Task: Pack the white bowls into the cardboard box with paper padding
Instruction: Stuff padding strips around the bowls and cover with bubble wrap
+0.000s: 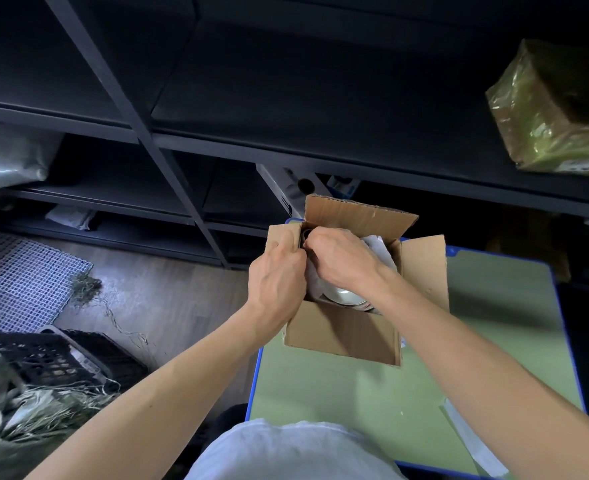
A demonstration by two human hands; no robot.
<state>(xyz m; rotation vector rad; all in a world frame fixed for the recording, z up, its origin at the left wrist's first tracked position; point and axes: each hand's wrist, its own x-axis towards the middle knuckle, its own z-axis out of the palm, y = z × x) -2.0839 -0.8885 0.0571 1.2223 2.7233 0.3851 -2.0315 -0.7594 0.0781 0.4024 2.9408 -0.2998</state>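
Paper padding (378,249) was pinched in my right hand (341,261), my left hand (277,271) gripped the cardboard box (341,336); hard tucking risked cracking the white bowl (344,295) under my fingers.

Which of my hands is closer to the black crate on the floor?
Left. The left hand grips the cardboard box at its left wall, toward the black crate; the right hand is inside the box, farther right.
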